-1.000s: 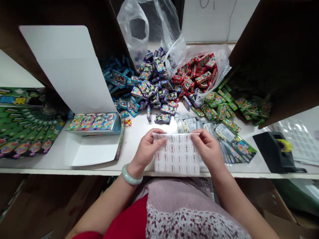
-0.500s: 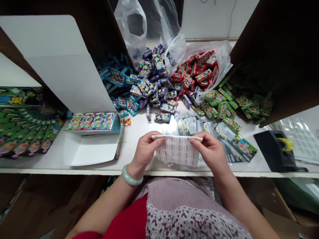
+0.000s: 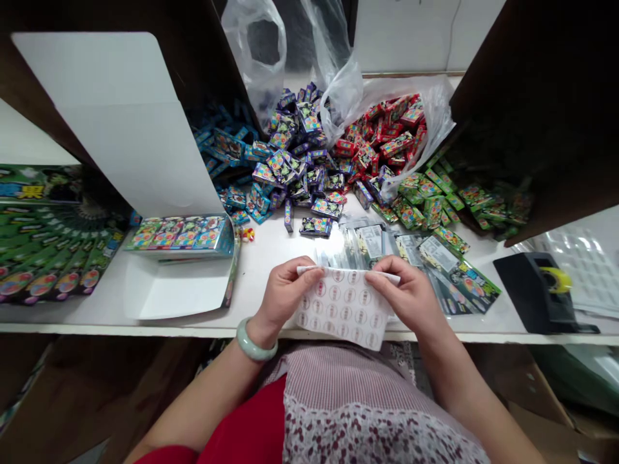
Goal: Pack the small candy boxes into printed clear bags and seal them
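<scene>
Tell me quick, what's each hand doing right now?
Left hand: closed, pinching the white sheet with printed circles.
Right hand: closed, pinching the same white sheet near its other top corner.

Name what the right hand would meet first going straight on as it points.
Beyond the printed sheet it grips, the right hand would likely meet the plastic packets, though depth is unclear.

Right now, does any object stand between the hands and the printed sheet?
Nothing visible does: the left hand and right hand both pinch the sheet directly by its far edge. The open box stands apart, to the left.
</scene>
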Tool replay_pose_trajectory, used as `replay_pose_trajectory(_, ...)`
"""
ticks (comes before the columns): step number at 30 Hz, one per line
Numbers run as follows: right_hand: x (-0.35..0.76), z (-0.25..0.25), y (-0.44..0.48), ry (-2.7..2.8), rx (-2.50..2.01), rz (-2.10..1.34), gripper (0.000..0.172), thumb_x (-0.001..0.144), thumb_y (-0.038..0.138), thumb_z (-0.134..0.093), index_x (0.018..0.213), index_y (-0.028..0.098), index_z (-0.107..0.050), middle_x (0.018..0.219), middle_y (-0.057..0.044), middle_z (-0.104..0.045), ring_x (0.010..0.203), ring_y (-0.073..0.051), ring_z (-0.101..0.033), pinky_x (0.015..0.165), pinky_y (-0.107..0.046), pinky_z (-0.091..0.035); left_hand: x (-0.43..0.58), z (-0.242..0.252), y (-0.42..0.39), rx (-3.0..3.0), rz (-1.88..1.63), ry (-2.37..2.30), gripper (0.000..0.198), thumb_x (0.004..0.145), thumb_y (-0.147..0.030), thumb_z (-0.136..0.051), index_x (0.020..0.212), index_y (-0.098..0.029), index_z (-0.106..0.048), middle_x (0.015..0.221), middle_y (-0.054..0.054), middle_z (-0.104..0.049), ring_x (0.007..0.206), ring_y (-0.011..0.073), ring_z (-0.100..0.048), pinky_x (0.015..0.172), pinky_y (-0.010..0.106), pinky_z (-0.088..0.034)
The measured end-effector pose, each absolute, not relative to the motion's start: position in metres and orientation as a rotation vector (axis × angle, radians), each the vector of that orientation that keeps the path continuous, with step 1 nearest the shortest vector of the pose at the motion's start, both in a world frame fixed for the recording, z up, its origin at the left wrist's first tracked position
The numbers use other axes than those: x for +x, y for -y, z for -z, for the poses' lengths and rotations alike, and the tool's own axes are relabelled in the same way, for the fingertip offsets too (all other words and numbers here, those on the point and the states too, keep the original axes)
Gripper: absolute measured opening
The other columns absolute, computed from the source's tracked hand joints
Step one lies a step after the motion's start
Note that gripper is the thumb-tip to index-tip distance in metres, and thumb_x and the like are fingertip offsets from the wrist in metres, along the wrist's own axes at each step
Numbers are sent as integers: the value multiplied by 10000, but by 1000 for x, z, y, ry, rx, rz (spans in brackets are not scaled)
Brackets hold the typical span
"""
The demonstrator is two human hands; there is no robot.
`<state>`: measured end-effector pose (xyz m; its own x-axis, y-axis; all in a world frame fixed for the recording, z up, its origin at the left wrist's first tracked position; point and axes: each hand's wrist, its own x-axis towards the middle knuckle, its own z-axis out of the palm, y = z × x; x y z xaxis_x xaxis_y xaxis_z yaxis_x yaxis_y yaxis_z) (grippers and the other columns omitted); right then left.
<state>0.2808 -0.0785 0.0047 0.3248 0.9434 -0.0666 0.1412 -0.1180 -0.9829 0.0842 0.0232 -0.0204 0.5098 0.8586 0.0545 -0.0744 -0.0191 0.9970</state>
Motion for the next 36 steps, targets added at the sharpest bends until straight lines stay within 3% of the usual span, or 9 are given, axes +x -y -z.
replay_pose_trajectory(3,281,-5,80,1066,-1536,-940,217,815,351,-643,686,184,-593,637,23,-560,596,-110,-499,565,-246,-379,83,22,-23,1370,-849,-744,210,820,-253,-668,646,-157,-599,640,-20,-530,584,85,-458,530,207,-356)
replay_pose_trajectory(8,280,-1,79,1046,-1505,-860,126,795,304,-673,743,200,-625,722,13,-613,679,-126,-549,617,-250,-404,88,20,-23,1351,-894,-673,35,779,-165,-697,764,-180,-670,749,-5,-593,700,108,-540,606,206,-414)
replay_pose_trajectory(16,281,0,80,1029,-1537,-886,220,800,326,-653,641,189,-590,616,22,-571,590,-114,-511,564,-242,-400,86,25,-21,1306,-838,-750,225,816,-259,-672,633,-153,-594,631,-21,-530,581,86,-458,532,209,-352)
replay_pose_trajectory(23,287,-14,73,1389,-1568,-903,146,766,303,-717,874,215,-676,838,-8,-663,792,-151,-599,733,-279,-452,86,10,-24,1485,-825,-649,29,802,-184,-675,779,-173,-689,738,6,-608,685,111,-545,617,224,-423)
replay_pose_trajectory(28,283,-20,68,1488,-1633,-840,134,823,278,-646,722,198,-607,701,14,-609,676,-127,-550,646,-258,-419,88,5,-22,1577,-867,-621,41,795,-165,-676,819,-174,-709,743,25,-626,720,133,-576,631,243,-440)
replay_pose_trajectory(33,279,-20,71,1445,-1629,-911,175,831,300,-627,698,195,-583,677,14,-582,649,-123,-528,590,-245,-398,86,8,-21,1544,-803,-686,178,821,-219,-657,657,-150,-638,639,-4,-559,594,101,-505,569,235,-400)
replay_pose_trajectory(36,278,-19,72,1382,-1613,-903,137,810,286,-651,728,194,-591,698,15,-587,662,-121,-535,615,-250,-406,86,7,-21,1546,-804,-645,141,828,-208,-651,697,-155,-659,680,6,-574,634,109,-522,585,236,-406)
